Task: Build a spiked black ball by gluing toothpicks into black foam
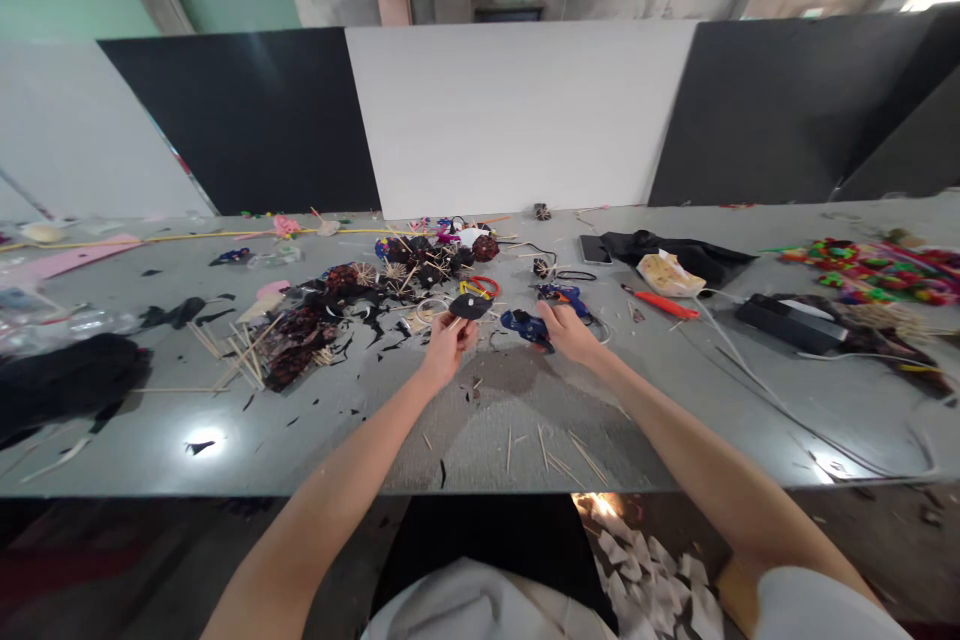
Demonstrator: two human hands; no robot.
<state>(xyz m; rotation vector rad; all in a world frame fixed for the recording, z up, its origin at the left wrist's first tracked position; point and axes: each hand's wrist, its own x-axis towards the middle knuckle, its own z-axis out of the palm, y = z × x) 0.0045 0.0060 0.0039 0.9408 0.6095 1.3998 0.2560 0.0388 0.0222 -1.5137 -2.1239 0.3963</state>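
Observation:
My left hand (448, 348) is closed on a small black piece (471, 306) with a pale spot on it; pale thin sticks show at the fingers. To its right, my right hand (568, 332) is closed around a blue glue gun (527, 326), whose front end points toward the black piece. Just behind that hand lies another blue tool (568, 297), partly hidden. Beyond my left hand are a red-and-yellow ring (481, 287) and a heap of dark balls stuck with sticks (424, 265).
Loose wooden sticks (244, 355) and black scraps litter the table (450, 440). On the right lie an orange-handled cutter (664, 304), a phone (595, 249), a dark box (787, 322) and white cables. Upright white panels (517, 120) and black panels (247, 110) stand behind.

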